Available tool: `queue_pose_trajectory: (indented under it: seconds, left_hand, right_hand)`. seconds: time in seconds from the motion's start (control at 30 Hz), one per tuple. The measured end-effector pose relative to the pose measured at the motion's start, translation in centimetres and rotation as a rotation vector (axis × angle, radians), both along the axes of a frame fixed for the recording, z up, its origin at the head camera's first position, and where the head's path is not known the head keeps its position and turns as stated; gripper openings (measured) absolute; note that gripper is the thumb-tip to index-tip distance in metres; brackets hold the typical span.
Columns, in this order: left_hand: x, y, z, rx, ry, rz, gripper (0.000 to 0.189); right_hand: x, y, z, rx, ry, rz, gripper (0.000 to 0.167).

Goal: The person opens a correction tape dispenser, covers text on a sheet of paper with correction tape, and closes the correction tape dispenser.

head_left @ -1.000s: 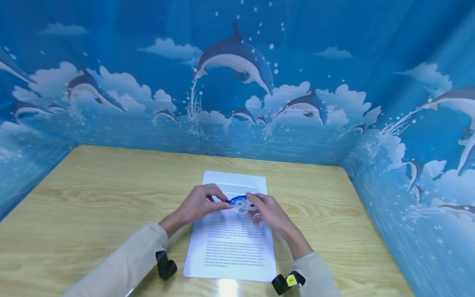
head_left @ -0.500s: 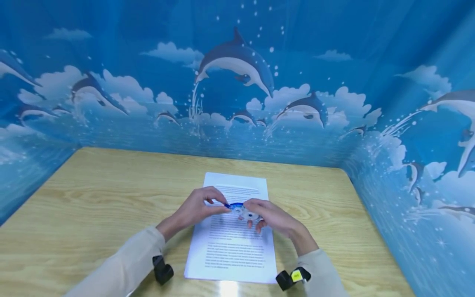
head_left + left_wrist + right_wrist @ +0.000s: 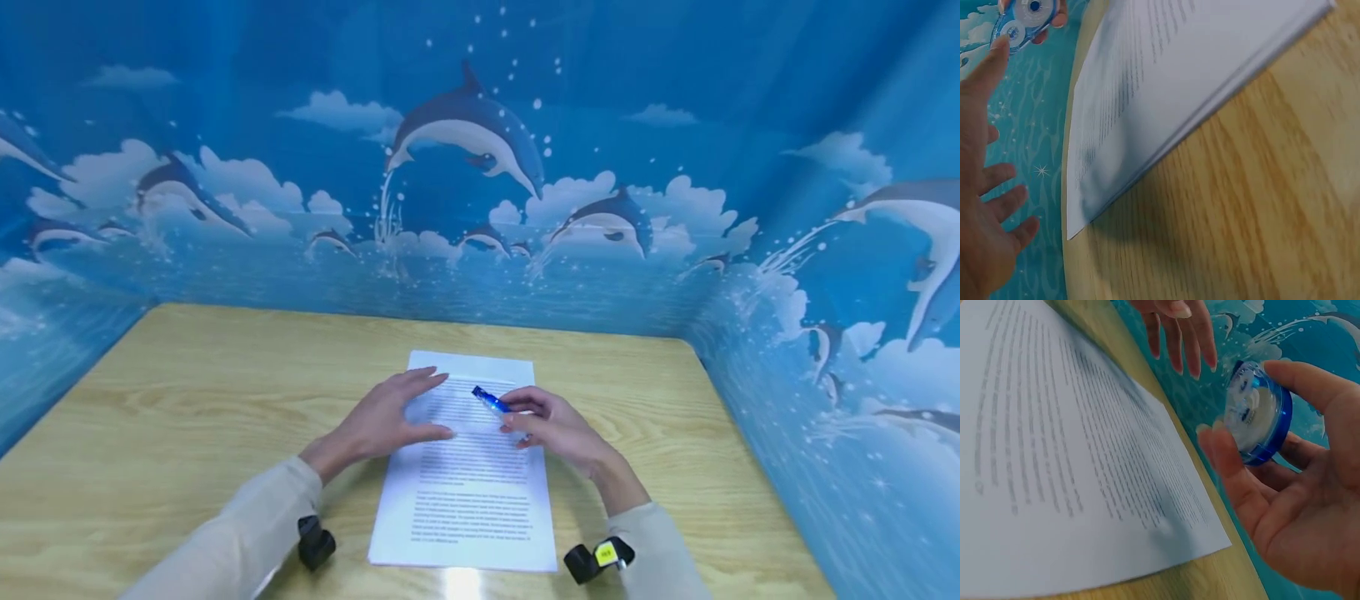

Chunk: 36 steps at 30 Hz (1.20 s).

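A blue and clear correction tape dispenser (image 3: 491, 401) is held in my right hand (image 3: 566, 432), above the printed paper (image 3: 480, 508). In the right wrist view the thumb and fingers grip the dispenser (image 3: 1259, 415) by its edges, and its white reel shows through the clear side. My left hand (image 3: 378, 421) hovers over the paper's left edge, apart from the dispenser, with thumb and fingers spread and nothing between them. In the left wrist view that hand (image 3: 988, 187) is at the left, and the dispenser (image 3: 1022, 22) appears at the top left corner.
The paper looks like a stack of sheets lying on a wood-grain table (image 3: 240, 400). A blue curtain (image 3: 315, 275) printed with dolphins encloses the table at the back and sides. Black wrist cameras sit on both sleeves.
My left hand has let go of the dispenser's end, spread its fingers and moved slightly left. The right hand has turned the dispenser, so its blue edge now faces the head camera.
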State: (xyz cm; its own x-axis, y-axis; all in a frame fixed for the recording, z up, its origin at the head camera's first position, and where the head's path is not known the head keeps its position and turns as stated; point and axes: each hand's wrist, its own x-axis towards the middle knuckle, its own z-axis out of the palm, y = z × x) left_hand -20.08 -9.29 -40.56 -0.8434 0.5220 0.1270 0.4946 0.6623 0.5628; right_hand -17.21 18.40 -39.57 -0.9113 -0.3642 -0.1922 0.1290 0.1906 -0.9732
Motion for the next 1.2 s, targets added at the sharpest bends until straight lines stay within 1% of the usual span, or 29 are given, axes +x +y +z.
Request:
queue_pose_trajectory:
  seconds: [0.1,0.2,0.27,0.33,0.5,0.7,0.8,0.93,1.07,1.2]
  left_hand:
    - [-0.3,-0.1,0.0,-0.114,0.058,-0.025,0.091]
    - [-0.8,-0.1,0.1,-0.184,0.108,-0.048,0.093]
    - [-1.0,0.0,0.3,-0.219,0.130,-0.055,0.092]
    - [-1.2,0.3,0.4,-0.249,0.135,-0.065,0.092]
    - [-1.4,1.8,0.0,-0.310,0.129,-0.117,0.091]
    - [-1.3,4.2,0.0,-0.350,0.128,-0.172,0.092]
    - [-1.4,5.6,0.1,-0.391,0.124,-0.205,0.093]
    - [-1.3,7.3,0.1,-0.417,0.106,-0.260,0.094]
    - [-1.2,9.2,0.2,-0.400,0.099,-0.311,0.092]
    - [-0.9,10.9,0.3,-0.392,0.116,-0.345,0.090]
  right_hand:
    - [0.1,0.3,-0.1,0.051,0.060,-0.091,0.048]
    - [0.1,0.8,-0.3,0.169,0.124,-0.201,0.047]
    - [0.1,1.1,-0.4,0.245,0.160,-0.256,0.047]
    - [0.1,1.7,-0.5,0.306,0.184,-0.291,0.048]
    - [0.3,3.6,-1.1,0.393,0.232,-0.312,0.046]
    - [0.7,6.9,-2.0,0.530,0.277,-0.403,0.042]
    - [1.0,8.8,-2.3,0.554,0.288,-0.458,0.041]
    - [1.4,11.0,-2.8,0.578,0.289,-0.543,0.040]
    - [2.0,13.1,-3.1,0.613,0.262,-0.626,0.042]
    - [2.5,15.0,-3.1,0.639,0.244,-0.698,0.042]
